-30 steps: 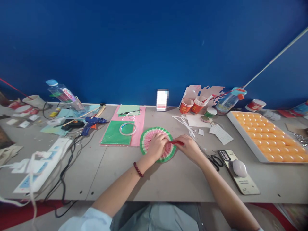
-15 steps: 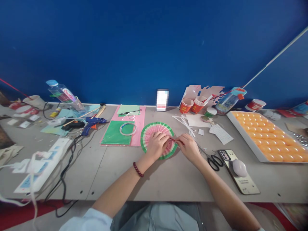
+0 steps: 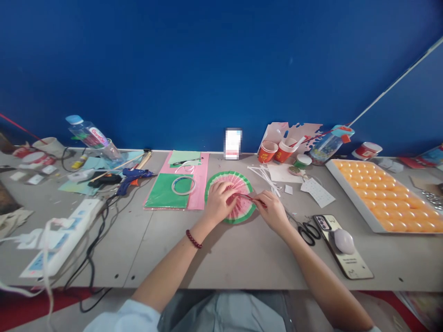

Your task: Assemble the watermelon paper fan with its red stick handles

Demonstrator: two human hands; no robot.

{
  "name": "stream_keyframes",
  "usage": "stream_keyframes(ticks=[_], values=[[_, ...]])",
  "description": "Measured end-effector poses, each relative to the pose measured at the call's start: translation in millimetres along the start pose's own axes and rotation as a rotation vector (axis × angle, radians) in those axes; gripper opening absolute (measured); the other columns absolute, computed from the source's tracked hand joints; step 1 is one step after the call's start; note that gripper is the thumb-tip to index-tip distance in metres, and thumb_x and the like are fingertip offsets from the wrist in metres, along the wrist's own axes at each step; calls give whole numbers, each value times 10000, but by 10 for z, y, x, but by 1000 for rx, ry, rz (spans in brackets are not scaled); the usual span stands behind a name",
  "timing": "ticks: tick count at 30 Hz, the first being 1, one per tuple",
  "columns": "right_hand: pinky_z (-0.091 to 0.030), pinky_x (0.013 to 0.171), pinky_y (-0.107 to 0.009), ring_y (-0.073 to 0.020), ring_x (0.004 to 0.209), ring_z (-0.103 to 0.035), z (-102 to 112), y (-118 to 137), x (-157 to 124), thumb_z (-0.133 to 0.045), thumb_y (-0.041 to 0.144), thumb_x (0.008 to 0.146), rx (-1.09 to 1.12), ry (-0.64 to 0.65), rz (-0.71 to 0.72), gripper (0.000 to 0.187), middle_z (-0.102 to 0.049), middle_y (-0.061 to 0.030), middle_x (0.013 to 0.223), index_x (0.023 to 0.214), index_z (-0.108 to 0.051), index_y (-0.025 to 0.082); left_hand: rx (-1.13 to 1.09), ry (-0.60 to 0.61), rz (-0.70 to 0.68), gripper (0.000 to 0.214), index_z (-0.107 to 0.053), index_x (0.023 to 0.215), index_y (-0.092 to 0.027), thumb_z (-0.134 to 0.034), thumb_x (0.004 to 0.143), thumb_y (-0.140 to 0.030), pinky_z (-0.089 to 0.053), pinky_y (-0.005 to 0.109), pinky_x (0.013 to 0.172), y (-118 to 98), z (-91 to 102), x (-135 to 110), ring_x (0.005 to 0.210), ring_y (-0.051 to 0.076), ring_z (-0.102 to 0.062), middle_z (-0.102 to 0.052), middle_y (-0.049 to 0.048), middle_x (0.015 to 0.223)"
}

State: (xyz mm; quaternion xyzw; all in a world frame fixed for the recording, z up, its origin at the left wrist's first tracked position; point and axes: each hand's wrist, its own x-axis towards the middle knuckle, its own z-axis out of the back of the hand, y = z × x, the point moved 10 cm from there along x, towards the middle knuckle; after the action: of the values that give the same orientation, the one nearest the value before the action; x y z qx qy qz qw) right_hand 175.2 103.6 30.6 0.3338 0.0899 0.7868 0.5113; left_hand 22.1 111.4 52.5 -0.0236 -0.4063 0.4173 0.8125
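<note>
The pleated paper fan (image 3: 231, 197), pink with a green rim like a watermelon slice, lies flat on the grey table (image 3: 221, 258) just right of the pink and green paper sheets (image 3: 166, 191); the left hand (image 3: 217, 203) presses down on it with fingers spread; the right hand (image 3: 273, 210) pinches a thin red pen (image 3: 249, 198) whose tip touches the fan; scissors (image 3: 307, 232) and a phone (image 3: 342, 246) lie to the right.

Evenly bright, soft shadows — edges bowed and slightly blurred.
</note>
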Motion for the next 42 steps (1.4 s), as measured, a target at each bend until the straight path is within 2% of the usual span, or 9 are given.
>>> stream_keyframes(ticks=[6, 16, 21, 27, 32, 36, 38, 42], values=[[-425, 704, -314, -202, 775, -550, -17, -1, -6, -498, 200, 897, 7, 15, 6, 149, -586, -52, 776, 815, -622, 195, 1, 97, -39, 146, -668, 936, -213, -568, 833, -187, -418, 426, 948, -52, -144, -30, 1085, 240, -504, -612, 71, 1119], [-465, 718, -306, -199, 820, -596, -80, 2, -23, -499, 202, 892, 84, 53, -20, 134, -624, -62, 861, 873, -631, 207, -76, 103, -29, 54, -632, 824, -192, -583, 845, -197, -444, 416, 932, -48, -185, -43, 1097, 234, -499, -617, 69, 1086], [-456, 775, -308, -193, 881, -625, -102, 88, -10, -545, 208, 872, 49, 107, 36, 153, -690, -50, 943, 976, -655, 225, -91, 128, -59, 68, -629, 834, -198, -569, 851, -171, -440, 431, 941, -92, -227, -61, 1111, 231, -497, -612, 68, 1107], [-415, 800, -339, -186, 824, -664, -101, 139, -10, -578, 251, 870, -46, 89, 122, 128, -739, -35, 900, 924, -693, 238, -103, 191, -111, 107, -617, 885, -193, -525, 859, -146, -429, 443, 967, -159, -284, -80, 1114, 222, -498, -600, 76, 1119], [-447, 765, -344, -205, 825, -665, -156, 97, -17, -552, 227, 865, 4, 94, 78, 148, -736, -49, 885, 889, -697, 230, -110, 207, -119, 118, -621, 883, -192, -511, 870, -153, -430, 440, 966, -164, -293, -73, 1117, 222, -499, -598, 80, 1138], [-481, 713, -317, -189, 749, -653, -165, 21, -34, -531, 195, 836, 89, 56, -33, 165, -718, -36, 807, 833, -693, 224, -106, 165, -102, 99, -633, 854, -201, -539, 855, -171, -429, 422, 959, -155, -237, -56, 1108, 223, -501, -609, 66, 1118], [-487, 667, -292, -180, 720, -644, -138, -19, -44, -530, 197, 828, 140, 22, -80, 162, -706, -35, 795, 832, -690, 219, -85, 125, -87, 116, -635, 917, -204, -544, 849, -186, -425, 414, 954, -145, -170, -41, 1097, 227, -506, -608, 69, 1125], [-478, 618, -277, -174, 680, -625, 20, -122, -65, -528, 213, 824, 153, -123, -146, 160, -688, -40, 772, 811, -687, 210, -76, -60, 29, 207, -579, 1056, -187, -505, 866, -215, -418, 417, 953, 5, 97, 9, 1071, 229, -528, -603, 97, 1105]])
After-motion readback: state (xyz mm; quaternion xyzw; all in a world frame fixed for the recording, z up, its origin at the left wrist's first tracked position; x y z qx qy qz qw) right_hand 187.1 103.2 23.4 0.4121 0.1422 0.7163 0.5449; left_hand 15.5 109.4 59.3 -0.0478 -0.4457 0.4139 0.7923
